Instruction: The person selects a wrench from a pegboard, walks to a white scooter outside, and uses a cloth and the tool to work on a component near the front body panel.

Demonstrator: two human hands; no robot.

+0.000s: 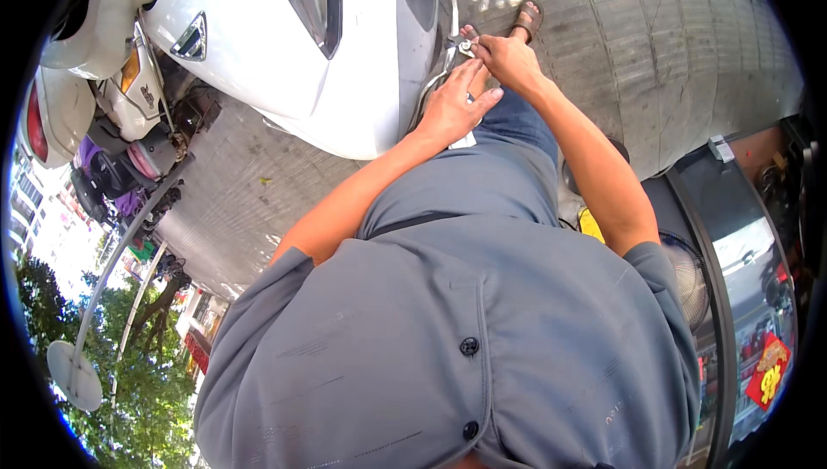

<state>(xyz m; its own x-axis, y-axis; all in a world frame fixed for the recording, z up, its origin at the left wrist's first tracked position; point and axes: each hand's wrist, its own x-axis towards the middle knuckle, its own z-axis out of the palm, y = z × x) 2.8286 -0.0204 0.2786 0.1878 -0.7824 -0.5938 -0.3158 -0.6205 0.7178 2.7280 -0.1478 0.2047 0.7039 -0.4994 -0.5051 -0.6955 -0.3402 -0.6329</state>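
Grey button shirt point(448, 348) fills the near view; both hands out at a small metal bit on a white scooter

Shirt front + grey trousers point(482, 176) closest, forearms run out from there. R hand point(510, 60): thumb & forefinger pinched shut on a small silvery metal piece point(466, 47), looks like a key or clip, can't tell which; other fingers curled in. L hand point(450, 107) just below those fingertips, fingers fairly straight & together, lying flat on the curved chrome rail point(428, 94) at the white scooter body point(345, 64), gripping nothing that shows. Metal piece sits beyond the L fingertips, touching the scooter edge. Judgement: piece is light, stiff, smooth, easy to fumble, so a fingertip pinch at its broad end suits. Sandalled foot point(527, 19) on the paving point(655, 55) just past the R knuckles
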